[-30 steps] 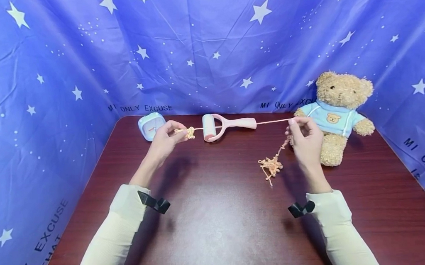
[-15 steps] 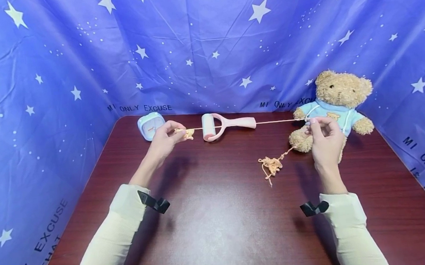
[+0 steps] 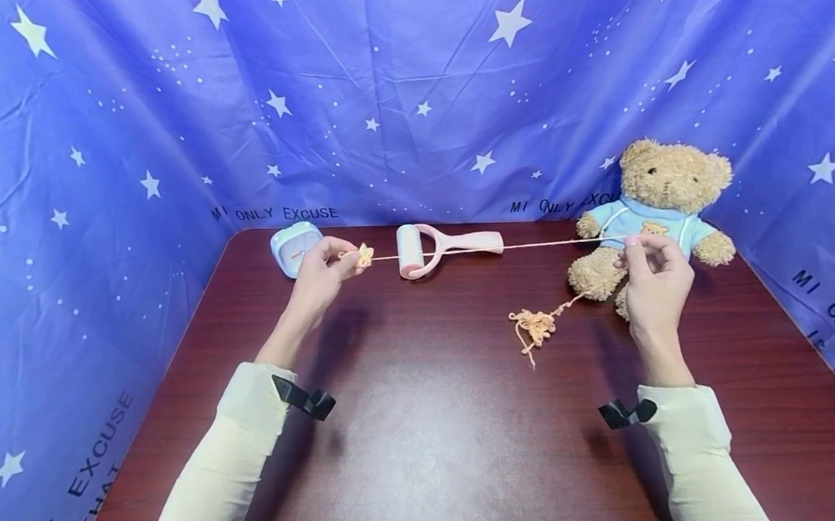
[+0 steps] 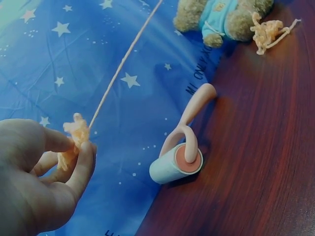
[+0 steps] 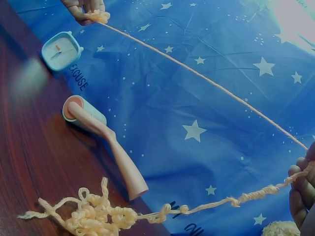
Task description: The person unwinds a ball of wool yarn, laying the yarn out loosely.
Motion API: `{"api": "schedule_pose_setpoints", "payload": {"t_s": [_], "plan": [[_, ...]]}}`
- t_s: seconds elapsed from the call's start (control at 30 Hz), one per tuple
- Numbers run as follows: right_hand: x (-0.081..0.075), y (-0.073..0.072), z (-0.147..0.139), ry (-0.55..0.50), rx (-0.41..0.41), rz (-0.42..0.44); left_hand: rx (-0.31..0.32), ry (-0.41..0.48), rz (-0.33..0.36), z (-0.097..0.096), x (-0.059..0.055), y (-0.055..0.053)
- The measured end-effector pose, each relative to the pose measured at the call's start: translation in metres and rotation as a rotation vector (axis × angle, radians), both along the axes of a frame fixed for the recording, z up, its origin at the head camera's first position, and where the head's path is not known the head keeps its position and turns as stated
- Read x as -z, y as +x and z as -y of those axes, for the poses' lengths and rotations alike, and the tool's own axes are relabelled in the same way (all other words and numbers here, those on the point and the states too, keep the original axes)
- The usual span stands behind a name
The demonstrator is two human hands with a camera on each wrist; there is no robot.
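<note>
A strand of peach yarn (image 3: 475,249) runs taut between the two hands in the head view. My left hand (image 3: 319,284) pinches a small looped bunch of the yarn (image 4: 78,129) between thumb and fingertips. At the other end, my right hand (image 3: 658,282) pinches the strand in front of the teddy bear's (image 3: 672,179) blue shirt. From the right fingers (image 5: 299,194) a kinked, twisted length of yarn (image 5: 251,196) slopes down to a tangled clump (image 3: 536,327), which lies on the table with a short loose tail.
A lint roller (image 3: 411,251) with a pink handle lies at the back of the dark wood table (image 3: 430,423), behind the strand. Left of it stands a small light-blue clock (image 3: 295,248). Blue starry cloth (image 3: 403,73) hangs around the table's back and sides.
My right hand has moved to the right, and the strand between the hands has grown longer. My left hand has barely moved; the bunch at its fingertips has turned slightly.
</note>
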State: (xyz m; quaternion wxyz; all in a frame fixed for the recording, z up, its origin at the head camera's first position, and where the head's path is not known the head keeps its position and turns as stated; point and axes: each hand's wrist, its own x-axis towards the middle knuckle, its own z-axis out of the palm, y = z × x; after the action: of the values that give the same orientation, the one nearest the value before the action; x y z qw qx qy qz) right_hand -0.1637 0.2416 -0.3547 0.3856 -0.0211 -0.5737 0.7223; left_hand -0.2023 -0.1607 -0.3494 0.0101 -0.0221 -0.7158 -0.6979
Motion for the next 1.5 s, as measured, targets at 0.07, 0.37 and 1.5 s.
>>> {"api": "schedule_pose_setpoints", "payload": {"t_s": [0.07,0.37,1.5], "plan": [[0.000,0.000,-0.001,-0.001,0.004,-0.002,-0.013,0.000,0.006,0.000,0.000,0.000],[-0.002,0.001,-0.011,-0.046,0.021,-0.042,0.031,-0.062,-0.006,0.004,-0.001,0.001],[-0.005,0.007,-0.033,-0.008,0.108,0.011,-0.078,-0.122,0.052,0.014,0.000,0.000]]}}
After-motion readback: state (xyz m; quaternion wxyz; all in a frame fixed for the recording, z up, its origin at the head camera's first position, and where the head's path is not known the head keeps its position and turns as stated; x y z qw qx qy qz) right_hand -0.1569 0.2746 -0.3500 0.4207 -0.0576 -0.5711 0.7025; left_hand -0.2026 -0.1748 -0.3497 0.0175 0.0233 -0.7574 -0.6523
